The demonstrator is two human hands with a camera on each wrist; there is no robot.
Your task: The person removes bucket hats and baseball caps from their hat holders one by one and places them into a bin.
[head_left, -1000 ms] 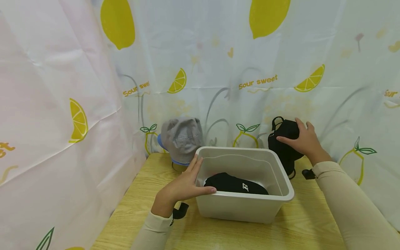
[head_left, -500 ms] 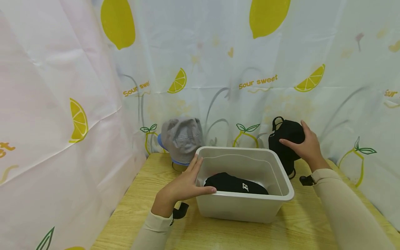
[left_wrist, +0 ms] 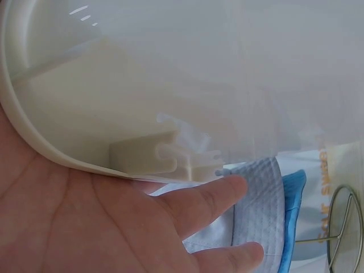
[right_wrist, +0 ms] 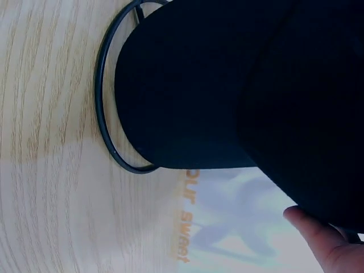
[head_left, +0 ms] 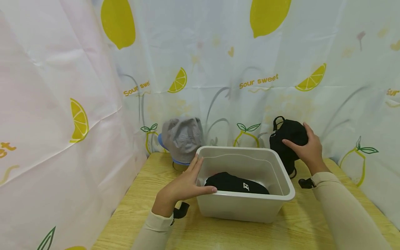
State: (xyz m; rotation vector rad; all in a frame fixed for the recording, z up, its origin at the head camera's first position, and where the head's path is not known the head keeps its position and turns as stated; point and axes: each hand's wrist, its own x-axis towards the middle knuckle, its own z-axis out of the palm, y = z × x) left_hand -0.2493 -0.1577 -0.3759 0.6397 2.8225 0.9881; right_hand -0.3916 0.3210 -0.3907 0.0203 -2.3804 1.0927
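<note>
In the head view my left hand rests on the near left corner of a pale grey plastic bin. Its thumb lies over the front rim, and its straight fingers lie along the left side. A black cap with a small white emblem lies inside the bin. At the right, my right hand holds the crown of another black cap, thumb on the near side and fingers on the far side. This cap sits on a wire stand, and the right wrist view shows its brim above the stand's black ring.
A grey cap with a blue brim sits on a wire stand behind the bin's left side. The wooden table meets a lemon-print curtain at the back and left.
My right hand has shifted slightly right and toward me around the black cap's crown, and the cap has turned a little. My left hand and the bin have stayed in place.
</note>
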